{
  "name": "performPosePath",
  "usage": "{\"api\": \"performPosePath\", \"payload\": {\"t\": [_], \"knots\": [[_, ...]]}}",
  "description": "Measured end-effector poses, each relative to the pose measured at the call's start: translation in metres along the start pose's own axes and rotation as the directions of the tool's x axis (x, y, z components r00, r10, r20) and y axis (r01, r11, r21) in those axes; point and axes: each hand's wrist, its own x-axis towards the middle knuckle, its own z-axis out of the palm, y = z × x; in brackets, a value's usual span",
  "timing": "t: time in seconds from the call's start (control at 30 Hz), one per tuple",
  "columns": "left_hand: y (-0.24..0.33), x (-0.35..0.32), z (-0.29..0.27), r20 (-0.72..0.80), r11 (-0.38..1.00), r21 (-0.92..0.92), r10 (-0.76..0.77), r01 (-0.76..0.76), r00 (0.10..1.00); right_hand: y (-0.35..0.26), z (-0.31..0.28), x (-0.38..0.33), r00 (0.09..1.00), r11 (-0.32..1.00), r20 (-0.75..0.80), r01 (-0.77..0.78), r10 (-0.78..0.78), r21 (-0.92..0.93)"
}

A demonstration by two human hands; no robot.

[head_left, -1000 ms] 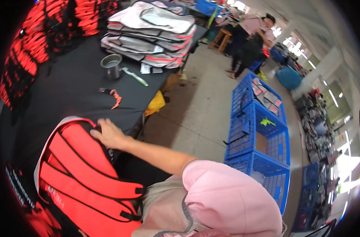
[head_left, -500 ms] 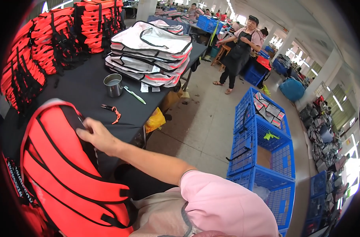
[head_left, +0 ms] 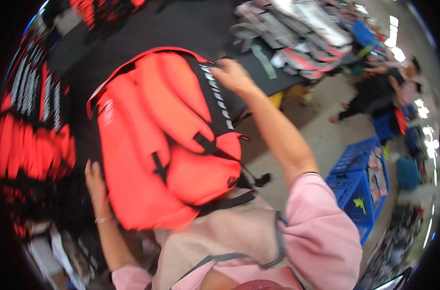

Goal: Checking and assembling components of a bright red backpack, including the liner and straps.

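Black table, with a red backpack over its near side, straps facing up, lower end at the person's front. A stack of grey pieces lies beyond, to the right. The right hand meets the backpack's upper right edge; blur hides whether it grips. The left hand, fingers extended, flanks the backpack's left side. A metal cup adjoins the stack.

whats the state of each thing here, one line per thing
red backpack: shoulder straps facing up
right hand: at backpack's upper right edge, grip unclear
left hand: beside backpack's left side, contact unclear
metal cup: upright, blurred
grey pieces: stacked
blue crates: standing, things inside
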Motion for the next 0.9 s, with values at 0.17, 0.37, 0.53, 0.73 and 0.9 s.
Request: {"api": "performPosePath", "payload": {"t": [0.17, 0.37, 0.53, 0.73, 0.9], "knots": [[0.018, -0.035, 0.003, 0.004, 0.998, -0.060, 0.029, -0.029, 1.000, 0.045, 0.025, -0.072, 0.944, 0.908, 0.098, -0.330, 0.315, 0.258], [0.041, -0.073, 0.035, 0.139, 0.877, 0.273, 0.370, -0.395, 0.919, -0.013, 0.044, -0.154, 0.945, 0.947, 0.122, -0.314, 0.304, 0.072], [0.028, -0.064, 0.013, 0.078, 0.689, 0.502, 0.567, -0.523, 0.820, -0.010, 0.079, -0.180, 0.992, 0.939, 0.036, -0.124, 0.119, 0.321], [0.014, -0.069, 0.030, 0.042, 0.474, 0.654, 0.755, -0.589, 0.654, -0.002, 0.083, -0.189, 0.980, 0.926, 0.100, -0.194, 0.170, 0.323], [0.012, -0.070, 0.029, 0.015, 0.518, 0.629, 0.738, -0.580, 0.675, -0.013, 0.071, -0.184, 0.958, 0.931, 0.196, -0.258, 0.211, 0.259]]}}
